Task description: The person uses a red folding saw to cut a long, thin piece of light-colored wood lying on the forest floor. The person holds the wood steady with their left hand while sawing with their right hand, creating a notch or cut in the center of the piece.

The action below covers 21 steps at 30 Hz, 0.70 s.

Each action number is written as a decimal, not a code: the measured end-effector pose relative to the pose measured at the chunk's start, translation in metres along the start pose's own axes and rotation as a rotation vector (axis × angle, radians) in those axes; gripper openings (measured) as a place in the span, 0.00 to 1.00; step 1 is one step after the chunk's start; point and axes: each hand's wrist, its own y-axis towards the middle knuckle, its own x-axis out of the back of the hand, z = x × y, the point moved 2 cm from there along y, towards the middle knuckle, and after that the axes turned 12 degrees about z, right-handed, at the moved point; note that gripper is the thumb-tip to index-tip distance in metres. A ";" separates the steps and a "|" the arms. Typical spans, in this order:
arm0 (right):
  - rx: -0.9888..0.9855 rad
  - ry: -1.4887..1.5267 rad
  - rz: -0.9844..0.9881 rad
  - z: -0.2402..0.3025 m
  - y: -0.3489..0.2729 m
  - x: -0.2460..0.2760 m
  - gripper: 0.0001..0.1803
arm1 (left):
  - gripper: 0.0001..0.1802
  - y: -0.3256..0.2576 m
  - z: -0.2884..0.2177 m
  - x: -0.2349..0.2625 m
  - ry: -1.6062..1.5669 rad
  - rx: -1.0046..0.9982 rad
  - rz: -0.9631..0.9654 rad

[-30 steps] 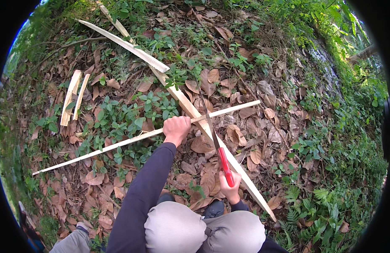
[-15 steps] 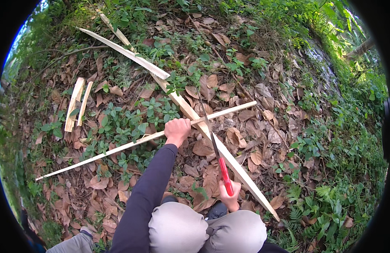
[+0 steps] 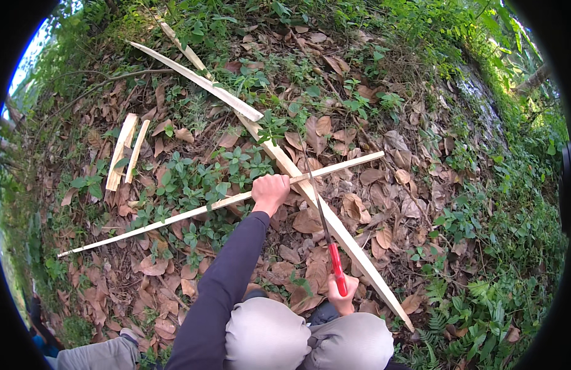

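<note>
My left hand (image 3: 271, 192) is closed around a thin, pale wooden strip (image 3: 168, 221), which lies crosswise over a longer wooden plank (image 3: 353, 246) on the ground. In my right hand (image 3: 343, 294) is the red handle of a hand saw (image 3: 323, 217). The saw's narrow dark blade rests across the strip, just right of my left fist and near where strip and plank cross. The strip's free end sticks out to the right beyond the blade. Whether the blade has cut into the wood is too small to tell.
Another split wooden piece (image 3: 199, 81) lies over the plank's far part. Two short wood pieces (image 3: 122, 152) rest among leaves at the left. Dry leaves and low green plants (image 3: 193, 179) cover the ground. Another person's leg (image 3: 100, 354) shows at the lower left.
The whole view has shifted a little, so everything sits slightly further right. My left hand keeps its grip on the strip. The saw appears drawn slightly back toward me.
</note>
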 end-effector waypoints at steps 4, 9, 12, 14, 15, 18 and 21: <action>-0.168 0.194 -0.023 -0.020 0.081 -0.024 0.08 | 0.24 -0.026 -0.013 -0.019 0.056 -0.059 0.147; -0.096 0.069 -0.076 -0.020 0.078 -0.016 0.06 | 0.24 -0.033 -0.016 -0.014 0.018 -0.122 0.161; -0.056 0.003 -0.054 -0.013 0.048 0.003 0.07 | 0.26 -0.033 -0.022 -0.012 -0.002 -0.019 0.113; -0.120 0.071 -0.057 -0.016 0.043 0.002 0.08 | 0.26 -0.033 -0.022 -0.020 -0.031 -0.031 0.105; -0.150 0.108 -0.063 -0.016 0.043 0.001 0.08 | 0.26 -0.033 -0.021 -0.020 -0.042 -0.040 0.097; -0.103 0.050 -0.042 -0.012 0.042 -0.003 0.08 | 0.26 -0.033 -0.019 -0.016 -0.018 -0.046 0.109; -0.104 0.091 -0.043 -0.010 0.054 -0.004 0.08 | 0.26 -0.029 -0.014 -0.010 0.021 -0.074 0.046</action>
